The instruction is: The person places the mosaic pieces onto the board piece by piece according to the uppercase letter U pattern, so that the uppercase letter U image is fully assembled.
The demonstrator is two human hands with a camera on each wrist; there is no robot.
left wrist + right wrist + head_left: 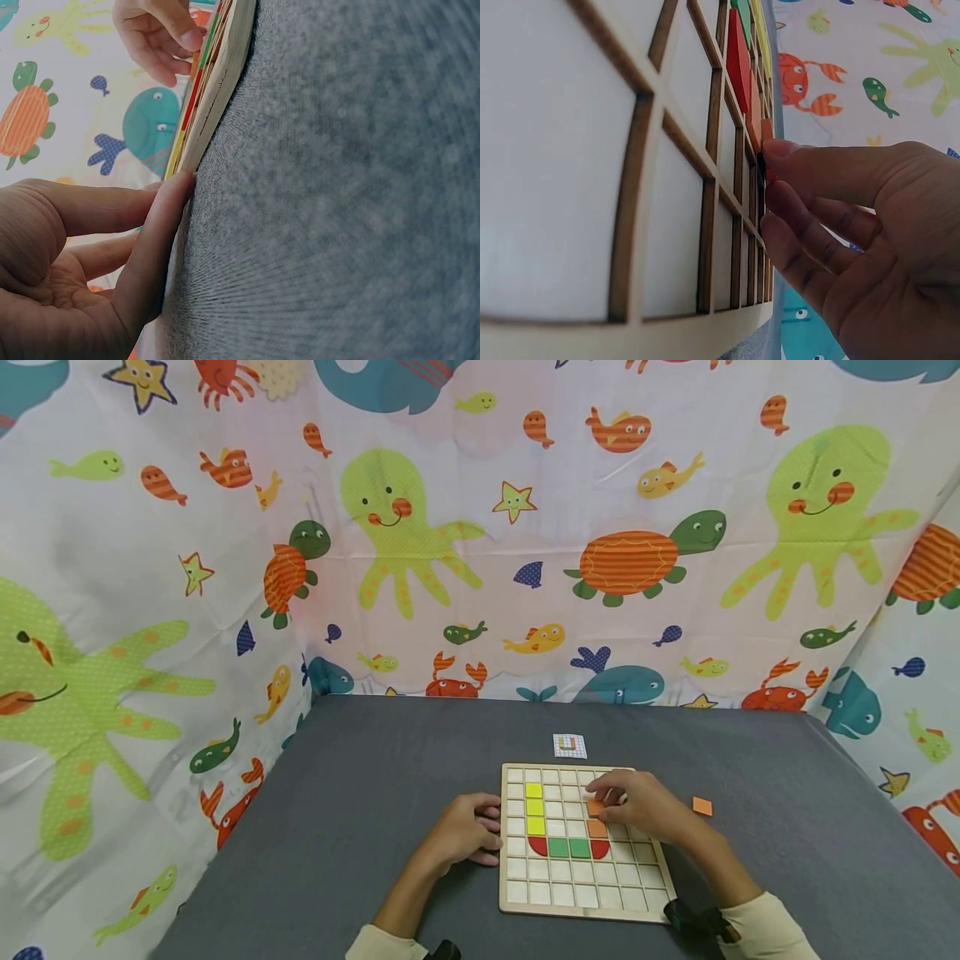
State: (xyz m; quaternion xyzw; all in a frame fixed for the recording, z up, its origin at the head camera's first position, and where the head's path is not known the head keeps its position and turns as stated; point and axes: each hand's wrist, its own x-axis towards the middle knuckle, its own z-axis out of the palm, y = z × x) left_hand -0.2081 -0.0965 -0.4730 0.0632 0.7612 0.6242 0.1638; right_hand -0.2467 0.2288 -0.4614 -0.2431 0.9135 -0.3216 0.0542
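Observation:
A wooden grid board (551, 897) lies on the grey table, with square compartments. My right hand (643, 802) is over its upper right part, thumb and fingertips pinching an orange square tile (595, 808), partly hidden by the fingers. In the right wrist view this orange tile (767, 129) stands by the thumb tip at the grid. Below it, another orange tile (596, 828) sits in a compartment. My left hand (467, 833) touches the board's left edge with its fingertips. The left wrist view shows the extended fingers (154, 240) against that edge.
Yellow squares (535, 807) form a column on the board, above a row of red quarter-round tiles (537, 846) and green squares (558, 847). A small pattern card (570, 746) lies behind the board. One loose orange tile (702, 807) lies to its right.

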